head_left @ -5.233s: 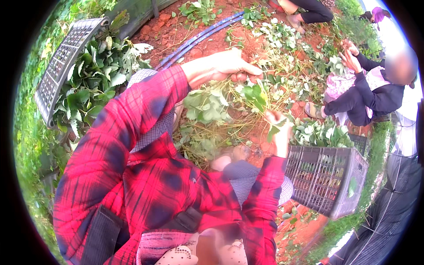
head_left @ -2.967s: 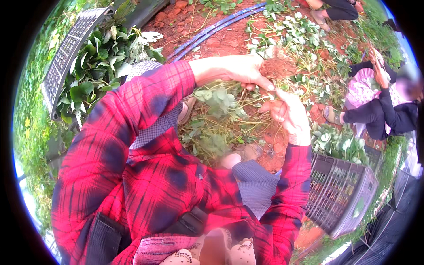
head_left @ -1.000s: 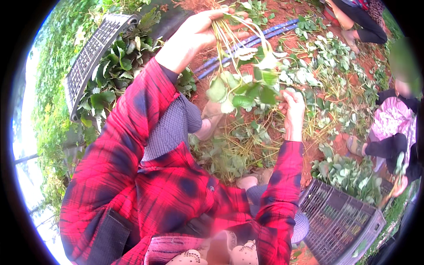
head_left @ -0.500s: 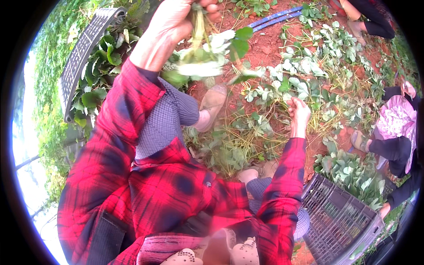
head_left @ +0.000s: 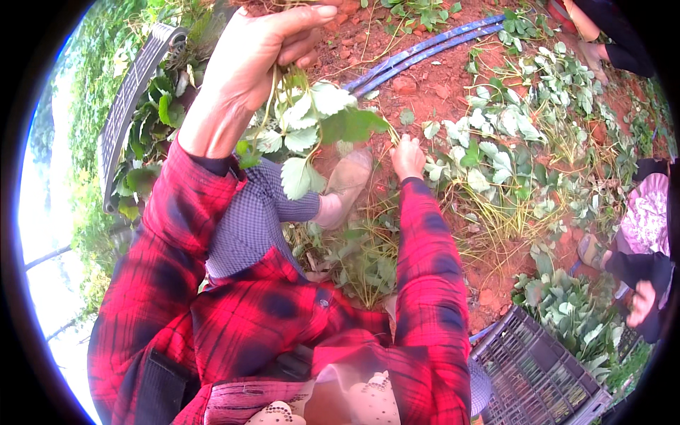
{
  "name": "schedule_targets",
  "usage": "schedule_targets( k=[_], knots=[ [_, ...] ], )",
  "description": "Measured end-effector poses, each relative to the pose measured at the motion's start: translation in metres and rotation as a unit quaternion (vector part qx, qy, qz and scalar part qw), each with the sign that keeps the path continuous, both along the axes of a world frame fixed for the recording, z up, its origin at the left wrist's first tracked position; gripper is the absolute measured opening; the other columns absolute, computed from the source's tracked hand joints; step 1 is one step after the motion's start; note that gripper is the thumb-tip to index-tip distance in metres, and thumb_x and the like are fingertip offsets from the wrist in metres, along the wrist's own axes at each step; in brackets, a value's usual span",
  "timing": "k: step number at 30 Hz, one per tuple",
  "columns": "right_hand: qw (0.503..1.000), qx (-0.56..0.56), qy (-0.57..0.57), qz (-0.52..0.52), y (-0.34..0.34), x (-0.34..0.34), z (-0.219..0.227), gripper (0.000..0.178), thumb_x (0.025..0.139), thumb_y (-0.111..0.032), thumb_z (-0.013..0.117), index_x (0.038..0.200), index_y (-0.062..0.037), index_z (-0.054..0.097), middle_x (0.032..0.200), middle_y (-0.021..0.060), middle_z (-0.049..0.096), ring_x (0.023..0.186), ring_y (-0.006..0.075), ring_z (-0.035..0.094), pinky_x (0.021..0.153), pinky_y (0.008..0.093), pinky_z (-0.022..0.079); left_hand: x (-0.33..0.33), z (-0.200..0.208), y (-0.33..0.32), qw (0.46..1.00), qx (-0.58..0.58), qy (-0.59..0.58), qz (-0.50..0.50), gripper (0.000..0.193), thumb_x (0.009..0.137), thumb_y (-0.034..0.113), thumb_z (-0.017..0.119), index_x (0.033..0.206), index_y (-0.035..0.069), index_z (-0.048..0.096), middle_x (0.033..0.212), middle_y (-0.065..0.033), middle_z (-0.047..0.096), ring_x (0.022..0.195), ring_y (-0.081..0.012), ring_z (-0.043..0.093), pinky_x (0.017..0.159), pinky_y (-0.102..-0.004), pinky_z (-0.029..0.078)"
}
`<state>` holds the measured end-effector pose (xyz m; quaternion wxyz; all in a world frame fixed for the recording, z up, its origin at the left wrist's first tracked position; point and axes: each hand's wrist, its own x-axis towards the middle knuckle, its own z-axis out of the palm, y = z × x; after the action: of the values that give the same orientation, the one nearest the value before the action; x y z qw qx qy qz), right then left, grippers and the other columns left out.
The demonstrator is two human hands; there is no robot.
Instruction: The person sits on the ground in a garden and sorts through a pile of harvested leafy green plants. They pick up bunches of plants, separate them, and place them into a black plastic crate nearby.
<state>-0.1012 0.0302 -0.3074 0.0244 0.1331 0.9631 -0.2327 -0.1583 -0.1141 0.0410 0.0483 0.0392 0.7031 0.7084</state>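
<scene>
Red soil (head_left: 433, 81), plenty of loose plants (head_left: 501, 163) left on it; left crate (head_left: 136, 99) and right crate (head_left: 528, 375) already hold leaves. Left hand (head_left: 258, 53) curled tight round a leafy bunch (head_left: 301, 131), right hand (head_left: 409, 157) apparently pinching a stem (head_left: 392, 133) beside it.

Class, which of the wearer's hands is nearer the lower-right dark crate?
Right. In the picture, the right hand is above and left of the dark crate; the left hand is farther, at upper left.

Two blue pipes (head_left: 411, 48) lie side by side on red soil (head_left: 440, 91); at right, a co-worker's pink patterned cloth (head_left: 646, 212) shows above a dark trouser leg (head_left: 634, 268), and green bushes (head_left: 81, 99) stand at far left
</scene>
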Motion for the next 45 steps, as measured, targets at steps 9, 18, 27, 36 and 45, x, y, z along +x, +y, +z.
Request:
schedule_targets(
  k=[9,18,27,36,45],
  knots=[
    [0.908,-0.409,0.055,-0.075,0.042,0.052,0.043,0.022,0.076,-0.021,0.055,0.078,-0.0001,0.062,0.066,0.0076,0.062,0.066,0.0148,0.058,0.06,0.0308,0.044,0.005,0.015,0.008,0.997,0.033,-0.057,-0.028,0.011,0.076,0.001,0.055,0.087,-0.001,0.056,0.053,0.0004,0.045,0.038,-0.0062,0.034,0.038,-0.0209,0.028],
    [0.925,-0.11,-0.254,0.259,-0.062,0.262,0.026,0.017,0.072,-0.02,0.054,0.074,-0.0054,0.062,0.077,0.0152,0.061,0.074,0.0312,0.06,0.063,0.0417,0.048,0.012,0.01,0.028,0.99,0.067,0.002,-0.127,0.009,0.076,0.002,0.056,0.085,-0.002,0.057,0.057,-0.001,0.051,0.038,-0.006,0.037,0.037,-0.0198,0.029],
    [0.926,-0.131,-0.206,0.287,-0.083,0.273,0.049,0.017,0.07,-0.018,0.054,0.08,-0.0054,0.061,0.077,0.0149,0.061,0.071,0.0311,0.06,0.062,0.0404,0.048,0.025,0.014,0.05,0.989,0.047,-0.007,-0.143,0.011,0.075,0.003,0.059,0.084,-0.003,0.06,0.05,-0.0005,0.05,0.038,-0.0068,0.039,0.037,-0.0208,0.028],
    [0.994,-0.101,0.0,-0.051,-0.001,0.162,0.056,0.029,0.072,-0.015,0.057,0.095,0.0023,0.054,0.084,0.0219,0.057,0.076,0.0335,0.058,0.067,0.0406,0.047,0.018,0.006,0.05,0.989,0.045,-0.014,-0.143,0.007,0.075,0.003,0.059,0.079,-0.003,0.061,0.049,-0.0009,0.05,0.038,-0.007,0.041,0.037,-0.0209,0.029],
    [0.966,-0.049,-0.151,0.203,-0.052,0.246,0.019,0.02,0.074,-0.008,0.044,0.092,0.0002,0.047,0.085,0.019,0.055,0.069,0.0324,0.059,0.06,0.0428,0.047,0.018,0.011,0.066,0.984,0.045,-0.029,-0.169,0.008,0.076,0.004,0.059,0.077,-0.003,0.06,0.053,-0.0029,0.054,0.038,-0.0065,0.042,0.036,-0.0194,0.03]
  ],
)
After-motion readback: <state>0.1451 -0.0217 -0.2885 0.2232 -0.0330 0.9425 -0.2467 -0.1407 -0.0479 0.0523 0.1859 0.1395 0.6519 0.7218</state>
